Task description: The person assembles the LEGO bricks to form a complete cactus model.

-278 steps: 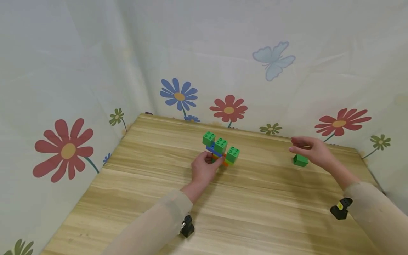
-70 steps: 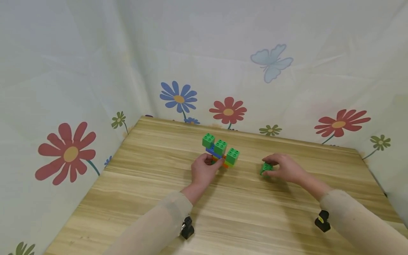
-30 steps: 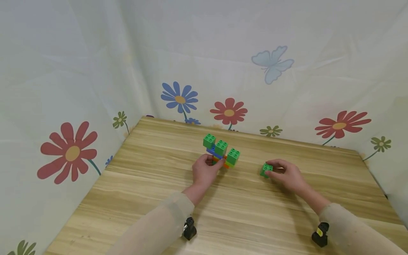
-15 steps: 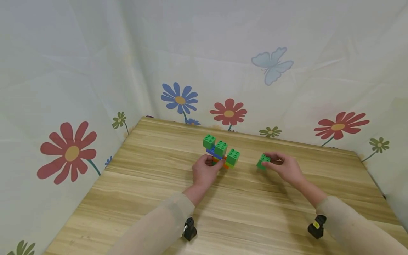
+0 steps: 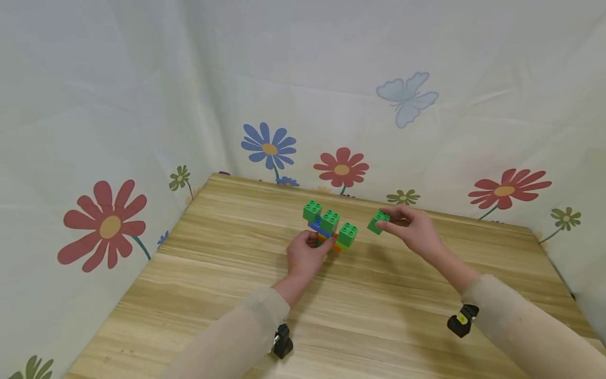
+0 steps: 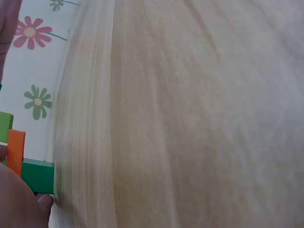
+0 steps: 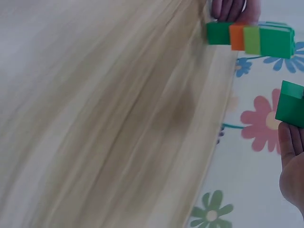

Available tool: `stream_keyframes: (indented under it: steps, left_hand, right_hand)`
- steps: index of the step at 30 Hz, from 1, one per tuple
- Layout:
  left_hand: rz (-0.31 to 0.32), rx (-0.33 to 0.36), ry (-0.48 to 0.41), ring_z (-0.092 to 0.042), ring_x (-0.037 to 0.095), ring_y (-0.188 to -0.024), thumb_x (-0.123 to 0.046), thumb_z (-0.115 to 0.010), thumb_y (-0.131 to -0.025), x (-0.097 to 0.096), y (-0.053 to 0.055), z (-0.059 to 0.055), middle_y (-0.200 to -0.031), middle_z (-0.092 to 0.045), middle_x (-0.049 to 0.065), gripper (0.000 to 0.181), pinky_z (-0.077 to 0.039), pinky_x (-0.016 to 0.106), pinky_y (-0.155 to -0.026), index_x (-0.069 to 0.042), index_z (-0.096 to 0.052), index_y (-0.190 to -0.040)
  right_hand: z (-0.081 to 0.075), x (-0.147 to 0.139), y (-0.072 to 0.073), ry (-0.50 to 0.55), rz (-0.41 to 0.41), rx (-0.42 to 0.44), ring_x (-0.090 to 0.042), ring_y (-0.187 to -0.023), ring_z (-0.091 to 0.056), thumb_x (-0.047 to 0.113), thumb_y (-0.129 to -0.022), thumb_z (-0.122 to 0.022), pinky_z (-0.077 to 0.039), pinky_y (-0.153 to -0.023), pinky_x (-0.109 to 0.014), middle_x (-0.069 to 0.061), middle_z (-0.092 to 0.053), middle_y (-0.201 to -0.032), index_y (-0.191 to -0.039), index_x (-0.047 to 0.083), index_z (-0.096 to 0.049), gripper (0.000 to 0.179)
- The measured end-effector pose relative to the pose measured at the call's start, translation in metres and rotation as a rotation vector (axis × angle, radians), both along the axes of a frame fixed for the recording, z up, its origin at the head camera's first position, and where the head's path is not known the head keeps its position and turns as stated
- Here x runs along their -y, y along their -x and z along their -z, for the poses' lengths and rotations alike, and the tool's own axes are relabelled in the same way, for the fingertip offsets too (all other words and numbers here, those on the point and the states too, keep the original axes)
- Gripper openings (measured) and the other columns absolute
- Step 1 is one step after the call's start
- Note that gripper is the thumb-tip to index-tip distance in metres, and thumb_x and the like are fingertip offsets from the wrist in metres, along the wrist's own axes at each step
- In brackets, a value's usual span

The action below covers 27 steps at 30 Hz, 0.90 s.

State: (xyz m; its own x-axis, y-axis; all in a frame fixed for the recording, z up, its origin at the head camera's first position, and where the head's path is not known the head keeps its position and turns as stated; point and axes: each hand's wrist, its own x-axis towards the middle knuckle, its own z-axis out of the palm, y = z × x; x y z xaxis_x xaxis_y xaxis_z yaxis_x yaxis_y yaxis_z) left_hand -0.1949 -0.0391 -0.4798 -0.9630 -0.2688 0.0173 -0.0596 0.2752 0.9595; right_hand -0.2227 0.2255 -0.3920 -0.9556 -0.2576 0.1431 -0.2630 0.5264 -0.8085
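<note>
My left hand (image 5: 305, 258) grips a small stack of toy building bricks (image 5: 326, 226) on the table. Green bricks top it at several spots, over blue, orange and lime layers. In the left wrist view its orange brick (image 6: 16, 151) and dark green base brick (image 6: 39, 175) show beside the fingers. To the right of the stack, my right hand (image 5: 416, 231) pinches a loose green brick (image 5: 377, 223) between thumb and fingers, raised above the table and apart from the stack. The right wrist view shows this green brick (image 7: 290, 104) at its right edge.
The wood-grain table (image 5: 331, 316) runs back to a pale curtain (image 5: 303, 79) printed with flowers and a butterfly. A black wrist device (image 5: 282, 341) hangs by the left sleeve and another black device (image 5: 462, 320) by the right sleeve.
From lying farther right, the loose green brick came into my right hand, was turned on the table, then lifted and carried left toward the stack. My left hand has stayed on the stack.
</note>
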Motion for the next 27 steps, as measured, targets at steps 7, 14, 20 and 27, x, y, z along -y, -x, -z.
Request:
stream_keyframes:
  steps: [7, 14, 20, 27]
  left_hand:
    - [0.001, -0.008, -0.002, -0.069, 0.019, -0.092, -0.033, -0.089, -0.088, -0.001, 0.001, 0.001, -0.098, -0.076, 0.004, 0.029, -0.061, 0.038, -0.084, -0.011, -0.074, -0.097]
    - [0.004, 0.002, 0.001, -0.070, 0.021, -0.093, -0.034, -0.089, -0.089, 0.000, 0.000, 0.001, -0.100, -0.076, 0.006, 0.031, -0.061, 0.039, -0.084, -0.009, -0.074, -0.100]
    - [0.017, -0.002, -0.003, -0.070, 0.021, -0.094, -0.035, -0.088, -0.090, 0.001, 0.000, 0.001, -0.102, -0.076, 0.007, 0.033, -0.062, 0.039, -0.085, -0.007, -0.074, -0.103]
    - [0.017, -0.014, 0.002, -0.070, 0.020, -0.093, -0.035, -0.088, -0.090, 0.002, 0.000, 0.002, -0.100, -0.076, 0.005, 0.033, -0.061, 0.040, -0.084, -0.008, -0.074, -0.102]
  right_hand:
    - [-0.019, 0.021, 0.004, 0.045, -0.032, -0.005, -0.008, -0.107, -0.073, 0.027, -0.099, -0.081, -0.059, -0.091, -0.020, -0.015, -0.071, -0.122, -0.134, 0.006, -0.071, 0.042]
    - [-0.033, 0.042, 0.007, 0.036, -0.052, -0.031, -0.017, -0.108, -0.073, 0.025, -0.097, -0.082, -0.059, -0.091, -0.020, -0.012, -0.073, -0.116, -0.131, 0.008, -0.072, 0.040]
    - [-0.039, 0.059, 0.014, 0.051, -0.083, -0.061, -0.019, -0.104, -0.073, 0.021, -0.096, -0.084, -0.060, -0.090, -0.022, -0.011, -0.075, -0.114, -0.130, 0.007, -0.073, 0.039]
    - [-0.044, 0.076, 0.018, 0.071, -0.121, -0.071, -0.028, -0.106, -0.074, 0.018, -0.094, -0.086, -0.062, -0.089, -0.025, -0.012, -0.075, -0.114, -0.127, 0.006, -0.074, 0.038]
